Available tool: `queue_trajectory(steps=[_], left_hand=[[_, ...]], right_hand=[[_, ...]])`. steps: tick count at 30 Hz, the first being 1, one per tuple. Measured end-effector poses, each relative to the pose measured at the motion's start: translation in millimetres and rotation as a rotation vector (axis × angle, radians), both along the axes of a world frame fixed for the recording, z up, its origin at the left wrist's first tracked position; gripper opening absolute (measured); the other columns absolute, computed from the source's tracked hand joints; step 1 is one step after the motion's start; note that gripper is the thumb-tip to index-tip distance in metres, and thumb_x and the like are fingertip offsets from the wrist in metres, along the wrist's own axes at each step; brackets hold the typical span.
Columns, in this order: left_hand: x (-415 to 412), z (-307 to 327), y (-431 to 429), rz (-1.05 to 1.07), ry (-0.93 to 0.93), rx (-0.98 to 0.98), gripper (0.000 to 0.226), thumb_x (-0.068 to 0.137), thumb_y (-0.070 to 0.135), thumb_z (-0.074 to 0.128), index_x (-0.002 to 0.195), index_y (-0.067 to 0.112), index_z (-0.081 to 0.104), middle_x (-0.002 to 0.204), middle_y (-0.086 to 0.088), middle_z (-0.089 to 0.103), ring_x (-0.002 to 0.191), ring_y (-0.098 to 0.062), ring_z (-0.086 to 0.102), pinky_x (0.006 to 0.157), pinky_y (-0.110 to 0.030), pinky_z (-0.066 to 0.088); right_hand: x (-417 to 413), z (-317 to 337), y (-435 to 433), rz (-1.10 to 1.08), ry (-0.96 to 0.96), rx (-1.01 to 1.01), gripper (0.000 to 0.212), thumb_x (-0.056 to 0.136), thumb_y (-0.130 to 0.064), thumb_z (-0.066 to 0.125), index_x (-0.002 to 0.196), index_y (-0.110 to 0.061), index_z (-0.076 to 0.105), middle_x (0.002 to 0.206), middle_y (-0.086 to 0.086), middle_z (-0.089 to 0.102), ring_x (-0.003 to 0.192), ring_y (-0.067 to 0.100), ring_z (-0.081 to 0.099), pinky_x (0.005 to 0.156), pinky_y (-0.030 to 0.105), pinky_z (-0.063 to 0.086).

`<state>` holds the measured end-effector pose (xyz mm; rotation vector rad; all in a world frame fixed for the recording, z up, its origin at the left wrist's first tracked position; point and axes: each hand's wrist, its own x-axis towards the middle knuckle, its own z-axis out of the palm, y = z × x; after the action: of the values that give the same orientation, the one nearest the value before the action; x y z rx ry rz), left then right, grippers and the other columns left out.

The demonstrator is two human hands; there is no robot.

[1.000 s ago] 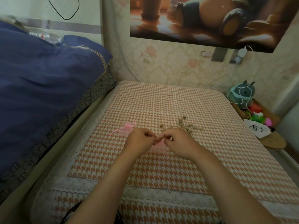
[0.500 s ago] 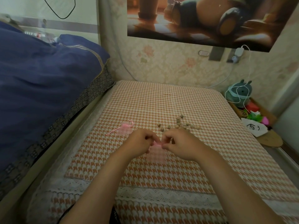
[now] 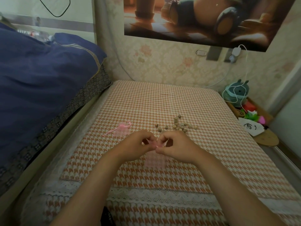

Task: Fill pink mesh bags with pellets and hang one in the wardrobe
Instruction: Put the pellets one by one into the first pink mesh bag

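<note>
A see-through pink mesh bag [image 3: 154, 160] hangs flat from my two hands above the houndstooth cloth. My left hand [image 3: 136, 146] and my right hand [image 3: 175, 147] pinch its top edge from either side, fingertips nearly touching. A second pink mesh bag [image 3: 121, 130] with a loose pink drawstring lies on the cloth to the left of my hands. Several small brown pellets [image 3: 177, 125] lie scattered on the cloth just beyond my right hand. No wardrobe is in view.
The orange-and-white houndstooth cloth [image 3: 162, 103] covers a low surface against the wall. A dark blue quilt [image 3: 40, 79] is heaped on the bed at left. At right stand a teal plush toy [image 3: 237, 92] with a white cable and a wooden tray [image 3: 265, 137] of small items.
My hands have drawn a little towards me and slightly apart, and the pink bag now hangs lower and more spread out beneath them. The other bag and the pellets lie as before.
</note>
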<state>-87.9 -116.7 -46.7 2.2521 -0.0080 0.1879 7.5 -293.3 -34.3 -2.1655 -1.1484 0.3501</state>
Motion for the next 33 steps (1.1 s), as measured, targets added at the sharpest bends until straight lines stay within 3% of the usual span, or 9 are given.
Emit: queue_trajectory(steps=[5,8,11,13,15,19,21,29,33], left_hand=[[1.4,-2.3,-0.4,-0.102,0.061,0.159,0.008,0.094,0.031,0.062,0.088,0.029,0.068,0.091,0.012,0.059,0.087,-0.006,0.056,0.08,-0.028,0.05],[5.7,-2.0,-0.1,-0.121,0.022,0.155,0.011,0.095,0.03,0.06,0.087,0.029,0.068,0.089,0.012,0.058,0.085,-0.005,0.055,0.08,-0.029,0.048],[6.7,-0.4,-6.3,-0.135,0.008,0.05,0.015,0.096,0.028,0.059,0.084,0.029,0.067,0.086,0.01,0.062,0.082,-0.006,0.057,0.078,-0.026,0.049],[6.9,1.7,-11.4,-0.137,-0.016,-0.018,0.016,0.097,0.025,0.056,0.087,0.022,0.068,0.084,0.007,0.062,0.078,-0.004,0.056,0.073,-0.018,0.046],[7.7,3.4,-15.7,-0.156,-0.028,-0.037,0.016,0.098,0.023,0.056,0.089,0.017,0.067,0.084,0.004,0.061,0.076,-0.003,0.055,0.072,-0.017,0.045],[12.2,-1.0,-24.6,-0.22,0.061,-0.054,0.018,0.098,0.024,0.056,0.082,0.024,0.065,0.08,0.001,0.059,0.073,-0.008,0.052,0.074,-0.029,0.045],[15.5,-2.4,-28.0,-0.216,0.096,-0.073,0.022,0.096,0.028,0.057,0.075,0.033,0.062,0.076,0.006,0.056,0.071,-0.009,0.05,0.074,-0.032,0.045],[15.6,-4.8,-17.0,-0.155,0.104,0.045,0.015,0.086,0.043,0.066,0.085,0.028,0.069,0.087,0.008,0.068,0.085,-0.01,0.063,0.084,-0.039,0.053],[5.7,-0.7,-15.3,-0.081,0.099,0.171,0.017,0.086,0.044,0.063,0.077,0.03,0.068,0.083,0.011,0.065,0.082,-0.006,0.06,0.081,-0.039,0.052]], right_hand=[[-5.8,9.8,-4.3,0.048,-0.261,-0.315,0.017,0.089,-0.046,0.069,0.085,-0.031,0.063,0.088,-0.012,0.066,0.078,0.007,0.061,0.074,0.036,0.055],[-9.2,12.2,-6.8,0.04,-0.331,-0.325,0.017,0.091,-0.046,0.066,0.086,-0.03,0.063,0.088,-0.011,0.065,0.074,0.006,0.059,0.07,0.035,0.054],[-9.1,11.8,-15.9,-0.014,-0.127,-0.155,0.009,0.089,-0.039,0.071,0.087,-0.03,0.073,0.087,-0.017,0.064,0.077,-0.001,0.059,0.074,0.028,0.052],[-9.8,13.3,-23.8,-0.034,0.094,-0.032,0.008,0.09,-0.032,0.073,0.086,-0.026,0.076,0.077,-0.018,0.065,0.067,-0.005,0.058,0.069,0.02,0.047],[-10.5,14.1,-32.3,-0.045,0.172,-0.02,0.013,0.09,-0.034,0.073,0.081,-0.025,0.073,0.069,-0.018,0.062,0.061,-0.005,0.054,0.065,0.018,0.044],[-7.4,9.6,-44.7,-0.044,-0.137,-0.24,0.024,0.086,-0.048,0.07,0.072,-0.032,0.06,0.076,-0.015,0.058,0.069,0.0,0.053,0.066,0.028,0.048],[-5.4,8.5,-46.5,-0.054,-0.215,-0.215,0.022,0.086,-0.048,0.07,0.074,-0.033,0.06,0.082,-0.015,0.06,0.074,0.0,0.054,0.071,0.031,0.051],[15.0,7.3,-39.9,0.027,-0.211,-0.065,0.011,0.082,-0.042,0.077,0.085,-0.034,0.071,0.091,-0.017,0.063,0.084,0.0,0.059,0.077,0.031,0.054],[8.5,5.7,-41.6,0.079,-0.308,-0.215,0.014,0.083,-0.043,0.076,0.089,-0.033,0.069,0.092,-0.016,0.063,0.082,0.001,0.058,0.075,0.031,0.053]])
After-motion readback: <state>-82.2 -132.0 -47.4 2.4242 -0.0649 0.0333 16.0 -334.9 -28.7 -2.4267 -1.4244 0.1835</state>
